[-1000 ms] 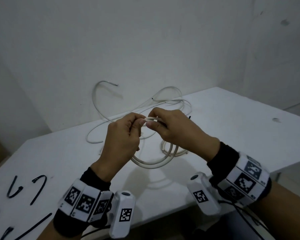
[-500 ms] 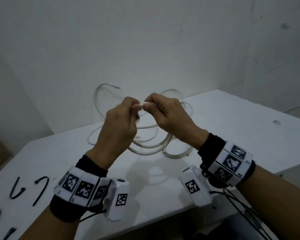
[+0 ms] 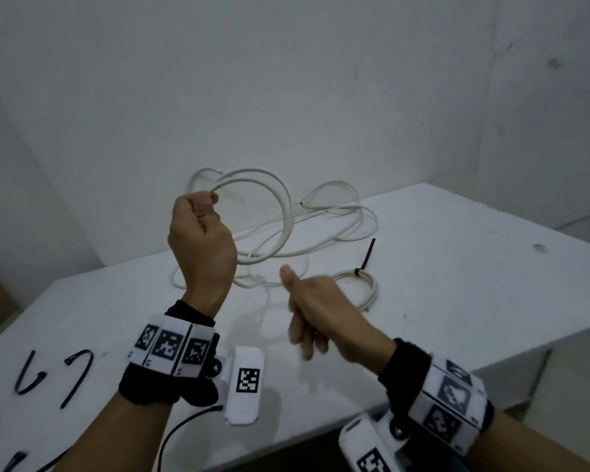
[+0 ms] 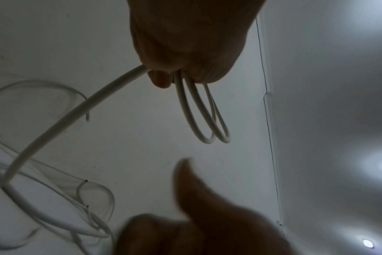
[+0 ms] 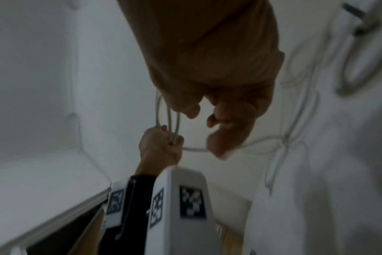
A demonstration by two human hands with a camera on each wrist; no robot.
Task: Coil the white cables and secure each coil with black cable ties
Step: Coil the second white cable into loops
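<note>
From the head view we see the left hand (image 3: 201, 247) raised above the white table (image 3: 457, 267), its fingers curled tight round a white cable (image 3: 280, 199). The cable is smooth, round and off-white; from the fist it arcs up and over in a wide loop, then drops to the table, where it joins a loose tangle of thinner white cable (image 3: 348, 226) near the wall. The right hand (image 3: 317, 311) hangs lower, over the table, thumb up and fingers loosely curled, holding nothing. Just beyond it lies a small finished coil (image 3: 365, 287), flat on the table, bound by a black tie (image 3: 365, 260) whose tail sticks up. Several loose black ties (image 3: 79, 376) lie at the near left of the table.

From the left wrist view we see the left hand (image 4: 185, 51) gripping the cable (image 4: 76, 110): two narrow loops (image 4: 205, 117) stick out of the fist side by side, and one thick strand runs off towards the tangle. The right hand (image 4: 207, 215) is a blur below.

From the right wrist view, itself blurred, the right hand (image 5: 218, 86) has thumb and fingertips apart, pinching nothing. Past it the left hand (image 5: 161, 148) clasps the loops (image 5: 168, 117).
</note>
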